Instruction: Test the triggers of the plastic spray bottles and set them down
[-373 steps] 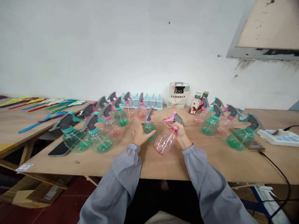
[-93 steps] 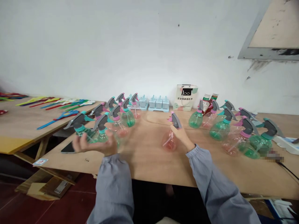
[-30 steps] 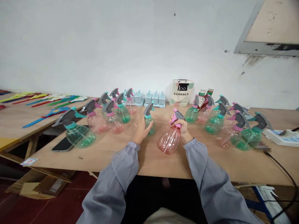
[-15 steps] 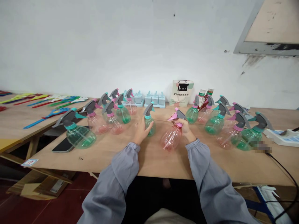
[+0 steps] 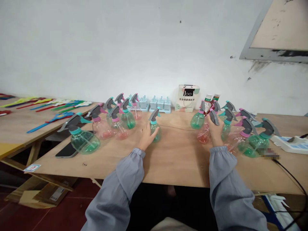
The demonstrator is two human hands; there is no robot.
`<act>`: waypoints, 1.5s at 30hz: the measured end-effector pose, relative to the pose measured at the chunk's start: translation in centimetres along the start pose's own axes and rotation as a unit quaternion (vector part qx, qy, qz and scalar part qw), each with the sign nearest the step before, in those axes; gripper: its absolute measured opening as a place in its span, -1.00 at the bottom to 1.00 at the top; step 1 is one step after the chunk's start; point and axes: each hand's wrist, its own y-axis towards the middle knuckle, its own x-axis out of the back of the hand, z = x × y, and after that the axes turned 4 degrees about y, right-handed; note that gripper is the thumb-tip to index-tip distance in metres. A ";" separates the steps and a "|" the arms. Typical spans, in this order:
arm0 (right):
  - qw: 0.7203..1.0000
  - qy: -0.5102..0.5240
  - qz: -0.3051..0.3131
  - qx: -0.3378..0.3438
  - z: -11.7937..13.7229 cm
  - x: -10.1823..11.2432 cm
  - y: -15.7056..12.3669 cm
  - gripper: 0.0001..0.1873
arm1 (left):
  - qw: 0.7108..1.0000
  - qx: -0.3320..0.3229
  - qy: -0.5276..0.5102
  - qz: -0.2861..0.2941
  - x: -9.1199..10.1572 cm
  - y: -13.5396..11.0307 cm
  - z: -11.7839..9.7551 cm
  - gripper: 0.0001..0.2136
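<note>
My left hand (image 5: 146, 136) is wrapped round the side of a clear green spray bottle (image 5: 157, 131) with a grey and turquoise head, which stands upright in mid-table. To the right, my right hand (image 5: 216, 131) grips a pink spray bottle (image 5: 203, 134) by its neck. That bottle's grey head pokes out above my fingers, and part of its body is hidden behind them. Just behind it stands another green spray bottle (image 5: 197, 120). A further green spray bottle (image 5: 226, 128) is partly covered by my right hand.
Several pink and green spray bottles (image 5: 85, 142) stand at the left, near a phone (image 5: 66, 151). More bottles (image 5: 258, 142) crowd the right side by a power strip (image 5: 291, 142) and cable. Light-blue moulds (image 5: 160, 105) and a paper bag (image 5: 187, 99) line the wall.
My right hand has carried the pink spray bottle from mid-table to the right, up to the right-hand bottles. My left hand stays at the green one.
</note>
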 end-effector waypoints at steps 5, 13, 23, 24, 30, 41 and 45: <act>1.000 0.004 -0.019 -0.004 -1.3 -0.6 0.8 -0.63 | 1.000 0.002 0.004 0.006 0.1 -0.1 -0.2 -0.41; 0.998 0.020 -0.037 0.041 -2.8 -1.2 2.8 -0.38 | 1.000 -0.004 0.003 -0.014 -0.2 0.0 0.3 -0.44; 0.968 0.022 -0.148 0.200 -1.3 0.3 0.2 -0.51 | 1.000 -0.006 -0.012 -0.009 -0.2 -0.1 0.2 -0.41; 0.961 0.017 -0.167 0.219 -0.8 0.3 -0.2 -0.55 | 1.000 -0.014 -0.017 -0.010 -0.2 -0.2 0.2 -0.40; 0.967 0.085 0.137 0.198 4.1 -4.0 -6.0 -0.77 | 0.995 -0.088 -0.041 0.009 -1.2 -0.8 -0.1 -0.43; 0.894 0.255 0.366 -0.045 6.8 -11.4 -11.3 -0.53 | 0.973 -0.200 0.109 0.020 0.3 -1.3 -0.8 -0.35; 0.894 0.275 0.343 -0.083 7.6 -10.3 -10.0 -0.70 | 0.949 0.037 0.089 -0.301 5.3 -0.1 1.8 -0.44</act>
